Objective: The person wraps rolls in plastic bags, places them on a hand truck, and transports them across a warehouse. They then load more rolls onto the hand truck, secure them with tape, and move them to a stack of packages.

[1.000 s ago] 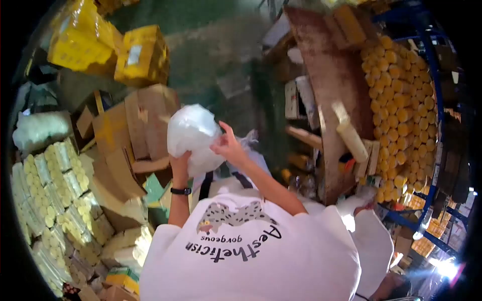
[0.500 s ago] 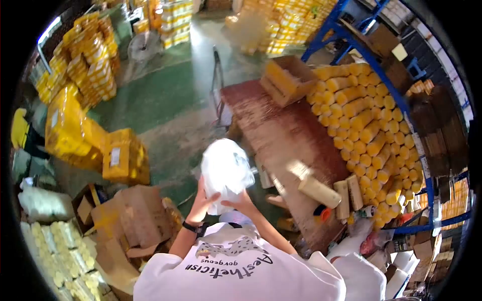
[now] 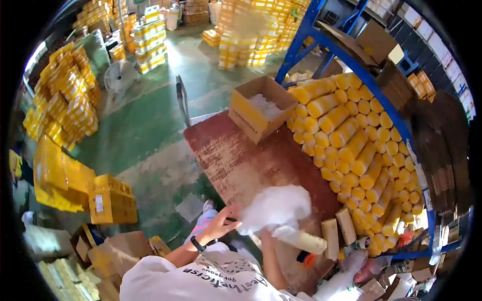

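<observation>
A puffy white, translucent plastic bag is over the near part of the red worktable. My left hand, with a dark band on its wrist, is at the bag's left edge, fingers curled round something small and dark that I cannot make out. My right hand reaches up under the bag's lower edge, its fingers mostly hidden by the plastic. Beside it a pale yellow roll lies on the table, partly behind the bag. Two more rolls lie to its right, and an orange-and-black tape roll is just below.
An open cardboard box with white material inside stands at the table's far end. Stacked yellow rolls line the right side beneath a blue rack. Yellow-wrapped boxes and a fan are on the left.
The view has turned toward the table. The white bag has moved from in front of my body to over the tabletop, and my hands have moved apart.
</observation>
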